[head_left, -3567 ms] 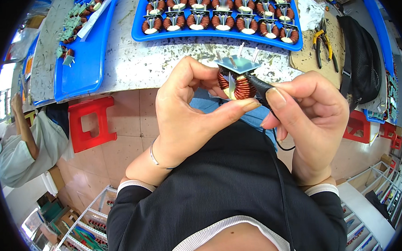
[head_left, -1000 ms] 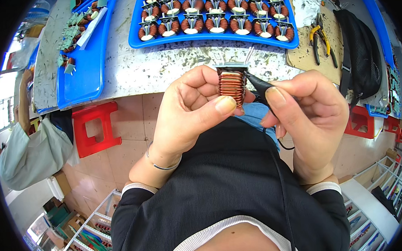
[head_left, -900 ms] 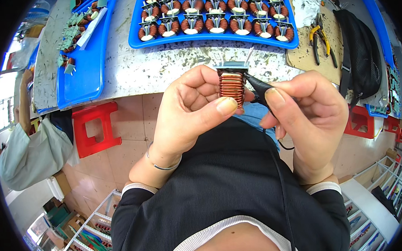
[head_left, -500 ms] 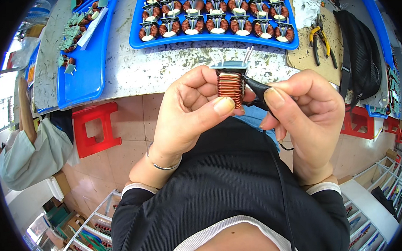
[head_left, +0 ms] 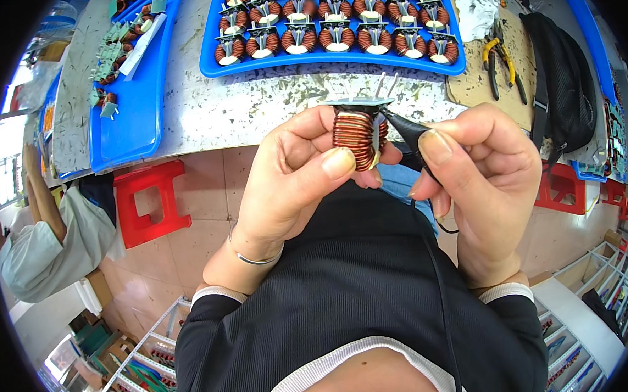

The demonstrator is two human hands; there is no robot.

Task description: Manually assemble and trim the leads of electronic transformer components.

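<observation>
In my left hand (head_left: 295,168) is a copper-wound toroid coil (head_left: 354,141), pinched between thumb and fingers. A thin grey-green board (head_left: 361,103) caps the coil, with metal pins standing up from it. My right hand (head_left: 479,166) grips a black tapered tool (head_left: 408,131) between thumb and forefinger. The tool's narrow end points left at the coil's right side, just under the board. Whether the tip touches the coil, I cannot tell. A thin black cord loops below my right hand.
A blue tray (head_left: 335,61) holds rows of similar coils beyond my hands. At left, another blue tray (head_left: 126,131) carries coils with green boards. Yellow-handled pliers (head_left: 500,62) lie on cardboard beside a black bag (head_left: 562,83). Another person's arm (head_left: 44,203) shows at far left.
The coil has turned in my left hand, showing more of its right side and opening. The tapered tool has shifted slightly right and down, with its tip more in view.
</observation>
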